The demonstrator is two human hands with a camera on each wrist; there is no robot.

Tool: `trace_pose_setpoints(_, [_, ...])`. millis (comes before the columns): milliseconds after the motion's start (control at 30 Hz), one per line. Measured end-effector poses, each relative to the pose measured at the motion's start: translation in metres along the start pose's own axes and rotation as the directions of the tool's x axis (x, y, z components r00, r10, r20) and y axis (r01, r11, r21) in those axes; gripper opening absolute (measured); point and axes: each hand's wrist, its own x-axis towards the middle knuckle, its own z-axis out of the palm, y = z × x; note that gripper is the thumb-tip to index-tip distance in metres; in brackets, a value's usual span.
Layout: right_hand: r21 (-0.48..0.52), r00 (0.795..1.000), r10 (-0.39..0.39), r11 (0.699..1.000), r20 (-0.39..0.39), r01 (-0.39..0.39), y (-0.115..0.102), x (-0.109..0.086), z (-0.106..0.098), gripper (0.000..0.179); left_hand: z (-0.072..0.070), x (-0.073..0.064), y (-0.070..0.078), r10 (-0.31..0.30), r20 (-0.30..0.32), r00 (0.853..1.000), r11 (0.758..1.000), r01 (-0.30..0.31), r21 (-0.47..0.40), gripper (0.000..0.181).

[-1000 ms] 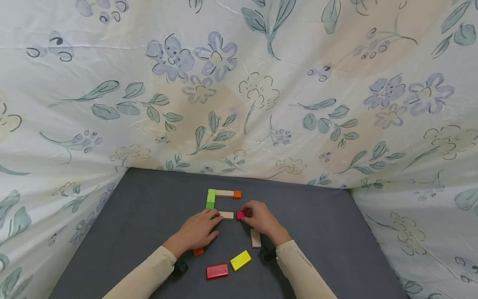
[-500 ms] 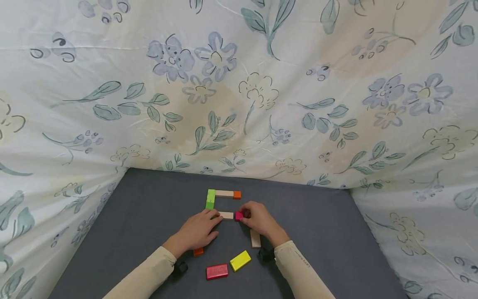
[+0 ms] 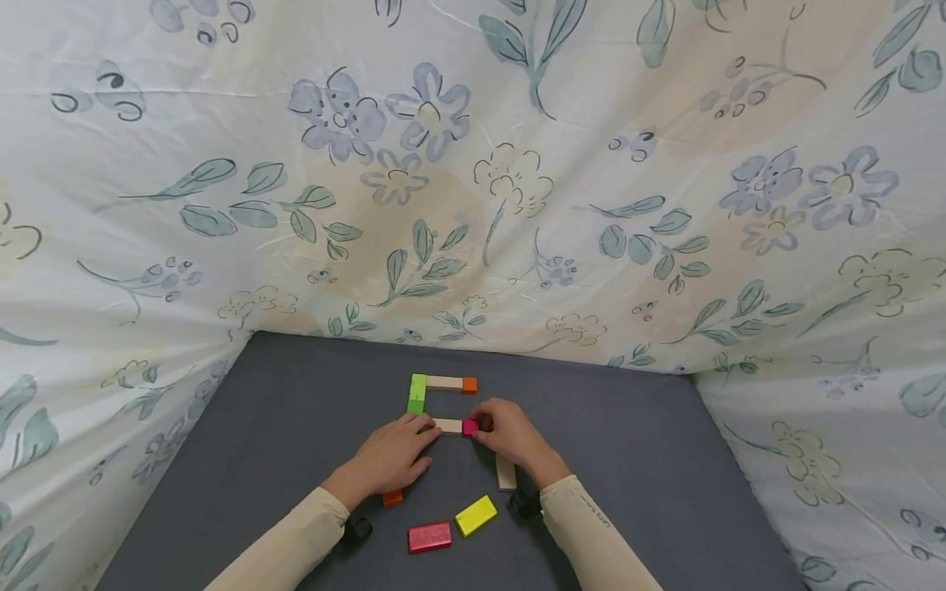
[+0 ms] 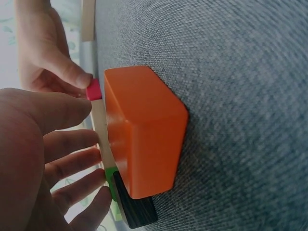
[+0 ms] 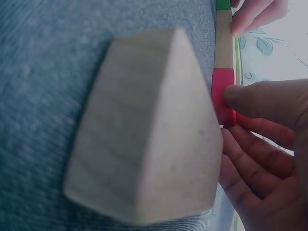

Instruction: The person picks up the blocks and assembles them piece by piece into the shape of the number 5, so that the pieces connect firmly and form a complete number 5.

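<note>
In the head view my right hand (image 3: 517, 435) pinches a small pink block (image 3: 469, 428) between thumb and fingers. The block sits against the right end of a plain wooden block (image 3: 449, 426). My left hand (image 3: 392, 453) rests with loosely extended fingers at that wooden block's left part, hiding its left end. Beyond the fingertips, green blocks (image 3: 417, 394) stand end to end, and another wooden block (image 3: 443, 382) runs from them to an orange cube (image 3: 469, 385). The right wrist view shows the thumb pressing the pink block (image 5: 223, 96), which meets the wooden block (image 5: 224, 38).
Close to my left wrist lies an orange block (image 4: 147, 125), with a dark block (image 4: 134, 207) behind it. A wooden block (image 3: 506, 474) lies beside my right wrist. Nearer me are a yellow block (image 3: 476, 515) and a red block (image 3: 429, 537). Floral cloth (image 3: 473, 205) hangs behind the grey surface.
My right hand has slid the pink block slightly left, closing the gap to the wooden block. My left hand has stayed in place.
</note>
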Motion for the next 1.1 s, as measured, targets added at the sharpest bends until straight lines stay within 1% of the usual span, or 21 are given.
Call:
trace_pose_setpoints(400, [-0.005,1.0,-0.024,1.0,-0.02,0.024,-0.0043,-0.0038,0.0011,0.025,0.0002,-0.0018,-0.0003,0.008,-0.012,1.0,1.0,-0.008,-0.007,0.049])
trace_pose_setpoints(633, [-0.002,1.0,-0.004,1.0,-0.015,0.004,-0.0061,-0.0049,0.0028,0.025,-0.0013,-0.0035,-0.0003,0.012,-0.01,1.0,1.0,-0.012,-0.01,0.049])
trace_pose_setpoints(800, [0.005,1.0,-0.007,1.0,-0.016,0.007,-0.008,-0.0056,0.0019,0.025,-0.0014,-0.0039,-0.0009,0.007,0.0,1.0,1.0,-0.007,-0.009,0.05])
trace_pose_setpoints(1100, [0.017,1.0,-0.001,1.0,-0.011,0.001,-0.0075,-0.0059,0.0047,0.028,0.0004,-0.0052,-0.0014,0.011,-0.004,1.0,1.0,-0.011,-0.011,0.05])
